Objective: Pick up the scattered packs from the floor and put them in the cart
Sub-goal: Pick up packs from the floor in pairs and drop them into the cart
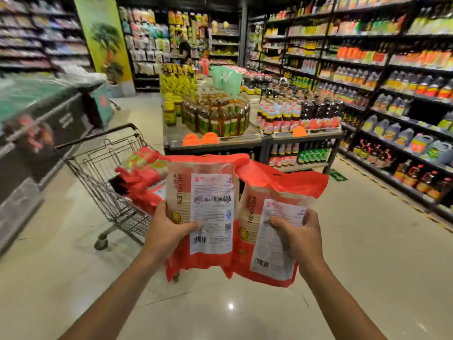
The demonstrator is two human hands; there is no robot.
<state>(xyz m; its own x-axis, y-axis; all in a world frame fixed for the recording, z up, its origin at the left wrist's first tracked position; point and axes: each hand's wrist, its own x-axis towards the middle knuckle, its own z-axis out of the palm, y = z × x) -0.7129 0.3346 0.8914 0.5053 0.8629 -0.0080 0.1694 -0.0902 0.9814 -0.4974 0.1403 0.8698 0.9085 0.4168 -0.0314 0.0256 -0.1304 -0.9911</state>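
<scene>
1. Packs fill both of our hands: the left hand (pixel 169 231) has its fingers (pixel 196 225) closed around the lower edge of the left pack (pixel 208 207), and the right hand (pixel 300 238) has its fingers closed on the label of the right pack (pixel 269 231). Both packs are held upright in the air, side by side and touching, label sides toward us.

2. The cart (pixel 107 173) stands to the left and a little farther off, its basket already holding several red packs (pixel 141 175) piled together.

3. We judge the step in hand to be the carry to the cart. To do it well, we swing both packs left over the near rim, lower them onto the pile, and only then open the fingers, so the soft bags do not slide off.

4. The grip is low on each bag, so the tops may flop; keeping them upright until they are above the basket helps.

5. Around us: a display bench (pixel 245 141) stacked with bottles (pixel 294 114) just beyond the packs, shelves (pixel 392 99) along the right, a freezer case (pixel 36 123) on the left.

6. Nothing lies between our hands and the cart; the floor (pixel 367 253) in sight shows no more packs.
</scene>
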